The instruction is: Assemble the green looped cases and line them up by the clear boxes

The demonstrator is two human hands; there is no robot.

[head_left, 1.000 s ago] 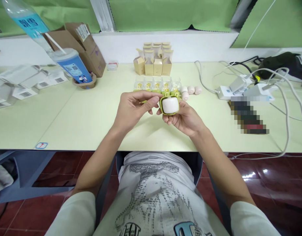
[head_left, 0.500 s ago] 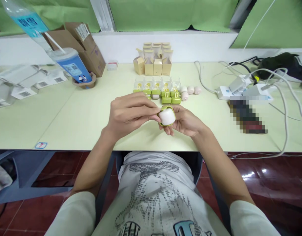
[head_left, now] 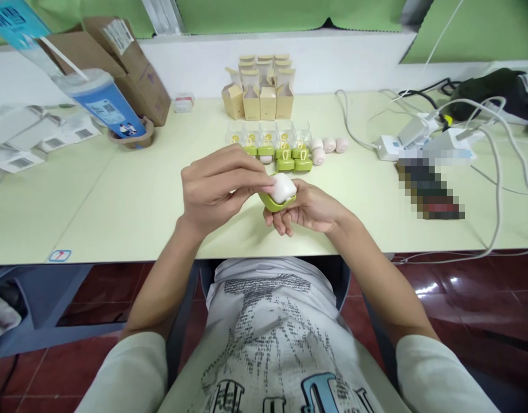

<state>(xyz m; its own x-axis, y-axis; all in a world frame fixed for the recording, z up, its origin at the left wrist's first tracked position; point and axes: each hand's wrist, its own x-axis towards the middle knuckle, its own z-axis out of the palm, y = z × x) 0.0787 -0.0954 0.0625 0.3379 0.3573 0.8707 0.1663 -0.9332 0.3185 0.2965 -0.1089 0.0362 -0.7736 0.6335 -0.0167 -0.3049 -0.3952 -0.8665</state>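
In front of me, over the table's near part, a small white rounded case [head_left: 284, 188] sits tilted and partly out of a green cover [head_left: 273, 203]. My left hand [head_left: 223, 182] pinches the white case at its left side between thumb and fingers. My right hand [head_left: 313, 207] holds the green cover from the right and below, some fingers curled beneath it. Just beyond my hands stand green cases [head_left: 285, 163] with loops, with clear plastic containers [head_left: 268, 131] behind them. Several pale pink rounded pieces [head_left: 318, 156] lie to their right.
Small open cardboard boxes [head_left: 259, 103] stand at the wall. On the left are white boxes [head_left: 20, 143], a blue cup [head_left: 109, 109] in a holder and a brown carton [head_left: 135, 63]. To the right lie a power strip [head_left: 389, 147], cables and a blurred-out object [head_left: 431, 192].
The white case now stands higher and tilted out of the green cover, which shows more below it. My view has shifted, so the table things appear higher and further left.
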